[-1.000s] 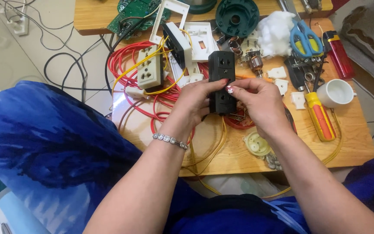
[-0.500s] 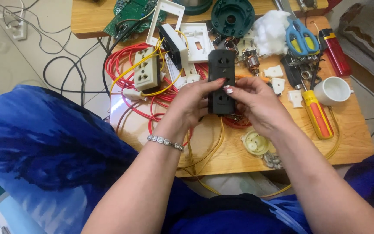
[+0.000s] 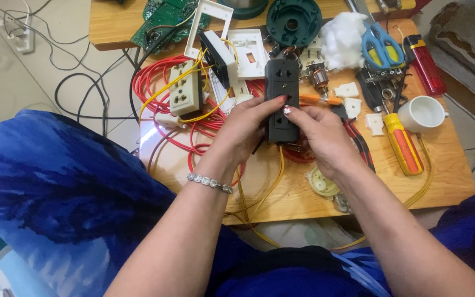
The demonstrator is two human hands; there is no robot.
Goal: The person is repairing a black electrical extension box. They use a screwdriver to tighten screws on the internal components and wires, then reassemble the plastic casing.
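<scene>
Near the worktop (image 3: 314,192) left edge lies a beige plastic socket block (image 3: 185,88). At centre, left hand (image 3: 243,129) and right hand (image 3: 322,137) both clasp the black rectangular socket strip (image 3: 281,96). Support both long sides evenly; keep fingertips off its openings.

Black socket block (image 3: 281,99); red wire (image 3: 155,82) coils beside a cream socket (image 3: 186,88); yellow wire (image 3: 270,187); orange-and-yellow screwdriver (image 3: 403,144); blue-handled scissors (image 3: 381,50); white cup (image 3: 423,114); the circuit board (image 3: 163,19) looks green.
</scene>
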